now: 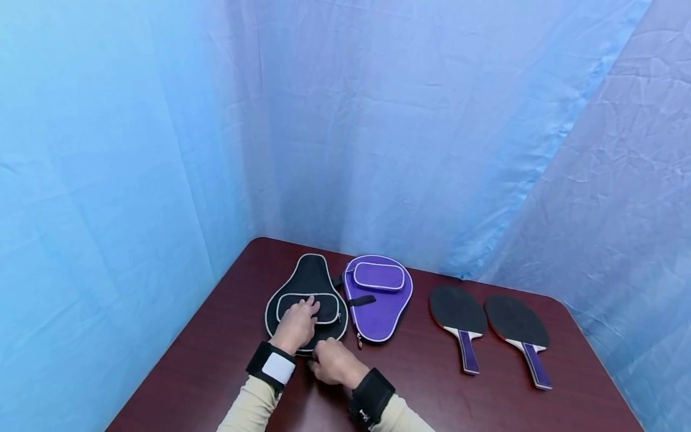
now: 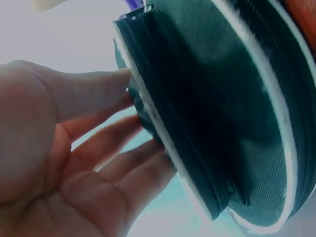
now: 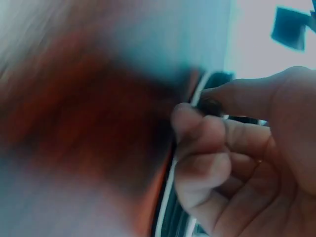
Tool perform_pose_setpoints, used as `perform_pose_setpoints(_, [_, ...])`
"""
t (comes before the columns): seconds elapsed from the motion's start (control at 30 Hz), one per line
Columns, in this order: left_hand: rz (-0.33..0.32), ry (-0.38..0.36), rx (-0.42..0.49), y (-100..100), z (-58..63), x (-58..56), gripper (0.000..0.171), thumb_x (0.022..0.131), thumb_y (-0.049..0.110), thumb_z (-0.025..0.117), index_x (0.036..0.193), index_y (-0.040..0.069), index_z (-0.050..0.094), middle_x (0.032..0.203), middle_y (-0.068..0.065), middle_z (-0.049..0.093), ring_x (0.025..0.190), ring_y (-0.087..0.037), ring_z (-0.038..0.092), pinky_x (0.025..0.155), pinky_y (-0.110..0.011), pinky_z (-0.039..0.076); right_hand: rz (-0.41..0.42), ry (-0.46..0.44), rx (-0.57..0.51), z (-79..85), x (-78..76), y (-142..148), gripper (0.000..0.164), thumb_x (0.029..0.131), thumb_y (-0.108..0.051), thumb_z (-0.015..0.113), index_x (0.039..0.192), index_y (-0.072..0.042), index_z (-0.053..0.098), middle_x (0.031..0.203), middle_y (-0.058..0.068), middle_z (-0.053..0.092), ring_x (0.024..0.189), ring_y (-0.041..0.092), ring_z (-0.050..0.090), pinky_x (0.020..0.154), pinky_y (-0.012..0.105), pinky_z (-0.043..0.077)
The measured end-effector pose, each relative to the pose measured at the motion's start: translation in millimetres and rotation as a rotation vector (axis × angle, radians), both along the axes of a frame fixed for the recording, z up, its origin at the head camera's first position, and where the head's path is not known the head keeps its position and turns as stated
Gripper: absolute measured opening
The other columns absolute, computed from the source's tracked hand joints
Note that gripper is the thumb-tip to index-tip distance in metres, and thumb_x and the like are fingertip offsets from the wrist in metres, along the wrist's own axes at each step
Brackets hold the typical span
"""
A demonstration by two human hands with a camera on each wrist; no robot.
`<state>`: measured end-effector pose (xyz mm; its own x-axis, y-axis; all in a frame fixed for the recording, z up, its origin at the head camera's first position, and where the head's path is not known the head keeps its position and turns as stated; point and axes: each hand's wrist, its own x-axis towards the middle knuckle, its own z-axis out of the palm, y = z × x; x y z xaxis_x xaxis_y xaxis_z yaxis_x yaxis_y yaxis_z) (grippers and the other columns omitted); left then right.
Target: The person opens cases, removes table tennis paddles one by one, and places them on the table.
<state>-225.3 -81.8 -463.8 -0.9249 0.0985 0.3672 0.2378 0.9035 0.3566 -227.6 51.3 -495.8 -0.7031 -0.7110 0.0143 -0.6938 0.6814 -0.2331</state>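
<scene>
A black table tennis paddle case (image 1: 311, 276) with white piping lies on the table, its narrow end pointing away. My left hand (image 1: 296, 326) rests on its raised front pocket (image 1: 291, 309), fingers spread and fairly straight. In the left wrist view the fingertips touch the pocket's white-edged rim (image 2: 158, 123). At the near edge of the case is my right hand (image 1: 336, 362), fingers curled. The right wrist view shows its thumb and fingers pinching a small dark zipper pull (image 3: 211, 106), mostly covered by the fingertips, beside the white piping.
Touching close on the right lies a purple paddle case (image 1: 378, 312) with a small pocket and a dangling zipper pull (image 1: 359, 342). Farther right are two black-faced paddles (image 1: 457, 309) (image 1: 516, 321) with purple handles. Blue curtains (image 1: 378, 132) hang behind the dark red table (image 1: 421, 384).
</scene>
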Motion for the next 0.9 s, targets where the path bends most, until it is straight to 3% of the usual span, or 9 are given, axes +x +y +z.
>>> perform_pose_setpoints(0.13, [-0.008,-0.001,0.017,-3.3,1.4,0.6,0.032,0.084,-0.002,0.068,0.116,-0.003,0.071,0.125,-0.026,0.065,0.109,-0.045,0.065,0.088,-0.051,0.054,0.061,0.059,-0.018,-3.4,4.6,-14.0,0.037,0.088,-0.022,0.068,0.054,-0.018,0.056,0.053,-0.004,0.058,0.059,0.012,0.064,0.057,0.026,0.051])
perform_pose_setpoints(0.27, [-0.010,-0.005,0.027,-4.4,1.8,0.5,0.033,0.084,-0.003,0.067,0.117,-0.004,0.070,0.125,-0.026,0.064,0.110,-0.045,0.064,0.087,-0.051,0.054,0.067,0.088,-0.020,-6.1,5.9,-19.2,0.036,0.089,-0.021,0.067,0.056,-0.018,0.055,0.057,-0.003,0.060,0.063,0.013,0.066,0.062,0.029,0.054])
perform_pose_setpoints(0.5, [0.015,-0.002,0.060,-3.2,-0.3,-0.1,0.032,0.085,-0.002,0.067,0.117,-0.005,0.070,0.126,-0.026,0.064,0.112,-0.045,0.063,0.089,-0.050,0.055,0.104,0.082,-0.105,-10.2,4.0,-15.8,0.035,0.085,-0.013,0.067,0.054,-0.018,0.051,0.051,-0.009,0.051,0.055,0.008,0.060,0.053,0.021,0.048])
perform_pose_setpoints(0.67, [0.026,0.029,0.087,-0.4,-0.5,1.2,0.029,0.085,-0.003,0.066,0.113,-0.006,0.071,0.123,-0.026,0.066,0.109,-0.045,0.065,0.088,-0.051,0.055,0.139,0.112,-0.146,-12.9,3.1,-10.9,0.033,0.082,-0.010,0.067,0.055,-0.018,0.051,0.052,-0.010,0.050,0.053,0.006,0.057,0.050,0.018,0.044])
perform_pose_setpoints(0.9, [0.074,0.004,0.097,2.4,1.7,2.6,0.028,0.088,0.002,0.065,0.114,-0.004,0.071,0.125,-0.023,0.066,0.113,-0.042,0.064,0.091,-0.051,0.053,0.189,0.114,-0.146,-11.8,1.0,-6.5,0.032,0.084,-0.010,0.066,0.056,-0.017,0.054,0.054,-0.009,0.054,0.055,0.005,0.059,0.051,0.016,0.044])
